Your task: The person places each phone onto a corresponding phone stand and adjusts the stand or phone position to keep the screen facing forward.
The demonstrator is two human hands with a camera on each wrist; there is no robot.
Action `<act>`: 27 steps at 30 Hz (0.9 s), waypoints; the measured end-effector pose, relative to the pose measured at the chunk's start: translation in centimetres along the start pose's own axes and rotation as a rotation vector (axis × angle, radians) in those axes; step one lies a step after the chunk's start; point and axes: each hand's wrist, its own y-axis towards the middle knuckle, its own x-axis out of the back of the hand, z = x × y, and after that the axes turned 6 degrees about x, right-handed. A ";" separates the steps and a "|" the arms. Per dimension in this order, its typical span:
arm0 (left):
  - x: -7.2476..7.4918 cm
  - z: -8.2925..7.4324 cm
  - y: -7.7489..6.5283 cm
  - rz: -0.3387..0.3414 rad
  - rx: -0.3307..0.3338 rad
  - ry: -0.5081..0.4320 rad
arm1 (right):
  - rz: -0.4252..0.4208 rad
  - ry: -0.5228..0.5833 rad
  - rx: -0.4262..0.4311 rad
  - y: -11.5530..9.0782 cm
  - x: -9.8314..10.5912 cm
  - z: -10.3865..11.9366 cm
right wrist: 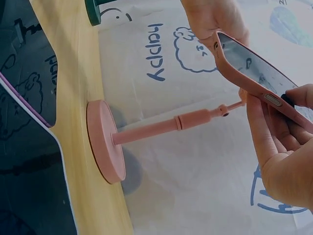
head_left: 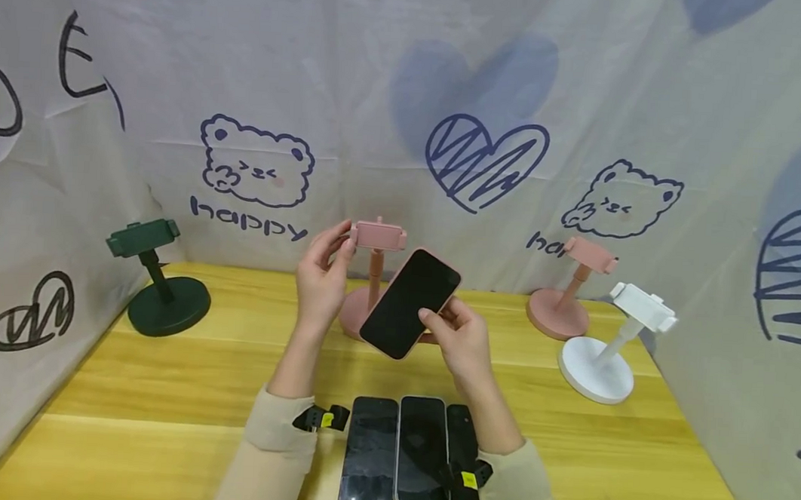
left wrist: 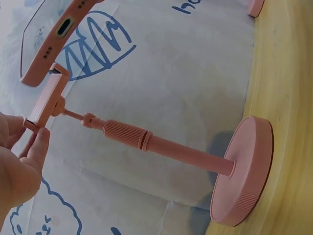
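My left hand (head_left: 323, 280) pinches the left end of the clamp (head_left: 378, 236) on a pink phone stand. In the left wrist view, thumb and fingers meet at the lower end of that clamp (left wrist: 48, 99); the round base (left wrist: 242, 171) rests on the table. My right hand (head_left: 465, 342) holds a black-screened smartphone (head_left: 406, 305) in a pink case, thumb over the screen edge and fingers behind. The phone is tilted, to the right of the clamp and nearer to me. In the right wrist view the phone (right wrist: 244, 78) hides the clamp.
Three smartphones lie side by side near me: a left one (head_left: 368, 454), a middle one (head_left: 422, 451) and a right one (head_left: 461, 442) partly under my right wrist. A green stand (head_left: 169, 306) is at left; another pink stand (head_left: 559, 315) and a white stand (head_left: 598, 370) are at right.
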 end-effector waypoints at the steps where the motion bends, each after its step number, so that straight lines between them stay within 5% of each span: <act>1: 0.0 0.0 0.0 -0.003 -0.004 -0.015 | 0.001 -0.006 -0.001 0.0 0.0 0.0; 14: 0.2 -0.2 0.8 -0.032 -0.003 -0.133 | -0.010 -0.009 0.094 1.3 0.7 1.4; 22: 0.1 -0.2 0.8 -0.030 0.183 -0.299 | -0.067 0.048 0.165 3.8 0.6 2.6; 27: 0.0 -0.2 0.7 -0.028 0.216 -0.330 | -0.091 0.090 0.181 5.8 0.3 3.7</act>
